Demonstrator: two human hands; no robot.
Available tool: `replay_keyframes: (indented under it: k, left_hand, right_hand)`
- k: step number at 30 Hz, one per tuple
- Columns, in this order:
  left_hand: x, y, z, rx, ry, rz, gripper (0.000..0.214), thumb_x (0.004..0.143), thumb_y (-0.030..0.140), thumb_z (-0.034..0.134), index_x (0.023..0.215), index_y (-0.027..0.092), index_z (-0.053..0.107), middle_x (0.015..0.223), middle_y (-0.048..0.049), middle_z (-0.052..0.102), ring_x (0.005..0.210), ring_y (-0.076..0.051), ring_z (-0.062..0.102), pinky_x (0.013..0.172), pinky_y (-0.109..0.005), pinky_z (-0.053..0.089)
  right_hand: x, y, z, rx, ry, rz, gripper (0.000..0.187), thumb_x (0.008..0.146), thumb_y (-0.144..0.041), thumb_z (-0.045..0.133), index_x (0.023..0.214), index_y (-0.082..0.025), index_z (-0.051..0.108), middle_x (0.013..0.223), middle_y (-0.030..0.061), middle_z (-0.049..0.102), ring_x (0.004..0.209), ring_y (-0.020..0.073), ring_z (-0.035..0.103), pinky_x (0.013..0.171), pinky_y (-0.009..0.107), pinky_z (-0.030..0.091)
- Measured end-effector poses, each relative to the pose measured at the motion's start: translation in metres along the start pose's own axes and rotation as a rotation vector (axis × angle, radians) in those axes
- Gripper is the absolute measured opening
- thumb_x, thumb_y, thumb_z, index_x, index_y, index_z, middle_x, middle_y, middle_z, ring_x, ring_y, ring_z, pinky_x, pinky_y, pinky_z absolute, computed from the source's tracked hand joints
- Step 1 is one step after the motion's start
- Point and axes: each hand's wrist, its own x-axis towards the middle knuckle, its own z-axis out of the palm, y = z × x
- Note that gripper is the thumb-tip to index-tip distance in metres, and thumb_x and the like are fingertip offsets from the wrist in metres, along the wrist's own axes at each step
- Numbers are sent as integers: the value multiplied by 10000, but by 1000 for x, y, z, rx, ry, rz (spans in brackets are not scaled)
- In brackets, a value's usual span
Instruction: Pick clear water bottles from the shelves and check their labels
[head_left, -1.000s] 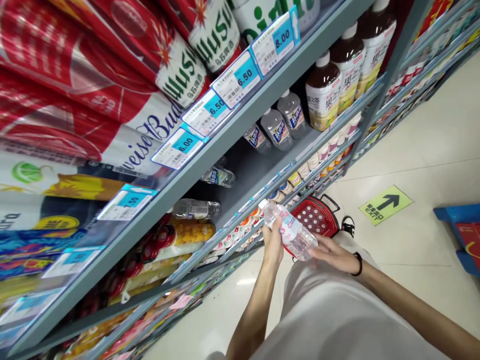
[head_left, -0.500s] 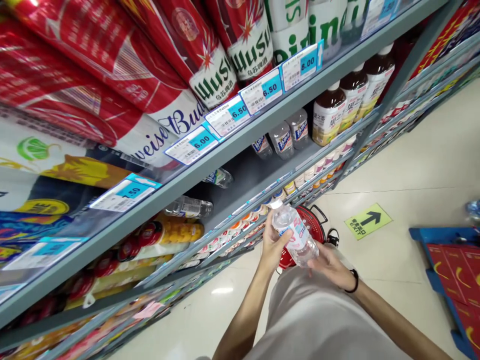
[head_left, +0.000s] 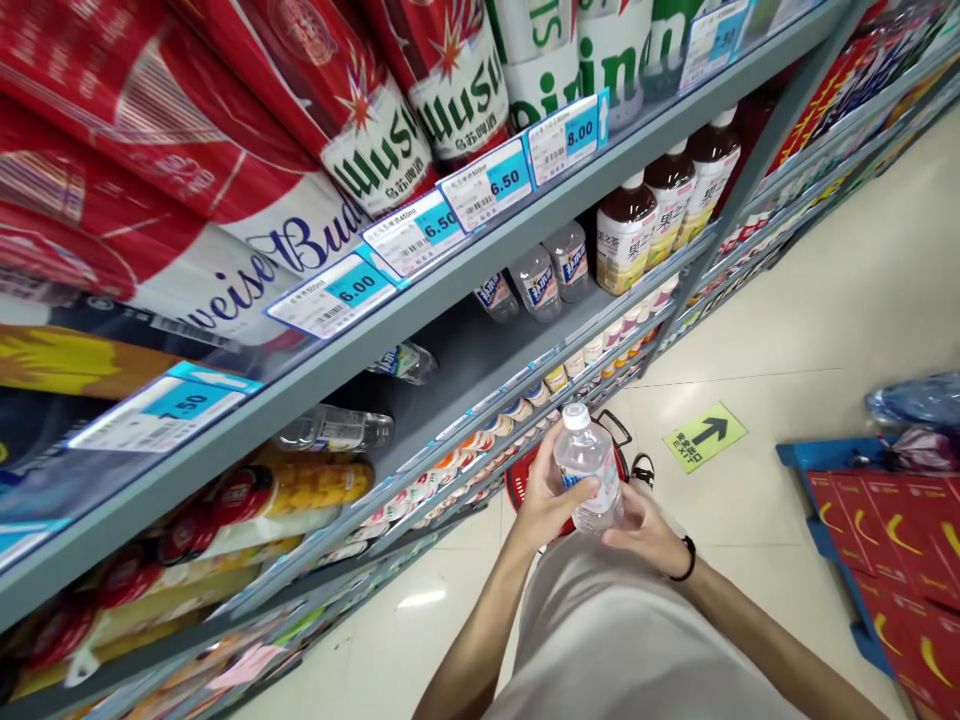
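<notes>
A clear plastic bottle (head_left: 589,464) with a white cap and a pale printed label is held in front of my body, cap tilted up and away from me. My left hand (head_left: 550,492) wraps round its left side, with the thumb across the label. Around the lower right part of the bottle, the fingers of my right hand (head_left: 646,530) are closed; a dark band circles that wrist. Below the bottle, partly hidden by it and my hands, a red basket (head_left: 523,478) with a dark handle rests on the floor.
Shelving (head_left: 480,370) runs diagonally along my left, with red cans (head_left: 379,150) above and brown-capped-white tea bottles (head_left: 626,235) lower. Clear bottles lie on the grey shelf. On the floor are a green exit sign (head_left: 705,437) and, at right, a blue pallet (head_left: 817,455) bearing red boxes.
The bottle has turned more upright, its cap now facing the camera more. Both hands stay on it. The view has shifted, moving the shelf and floor items leftward.
</notes>
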Motion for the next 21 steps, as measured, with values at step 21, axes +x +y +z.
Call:
replay_keyframes:
  k: [21]
  left_hand:
    - [26,-5,2,-610,151,-231,606,760,576,893,1228,233,720,1253,-111,771,1305,-356,677,1182,-531,472]
  right_hand:
    - [-14,-64,-26,-1451,359,-991,580,1014,-240,632,1585,-267,530,1211,155,649,1094,279,656,859,383,608]
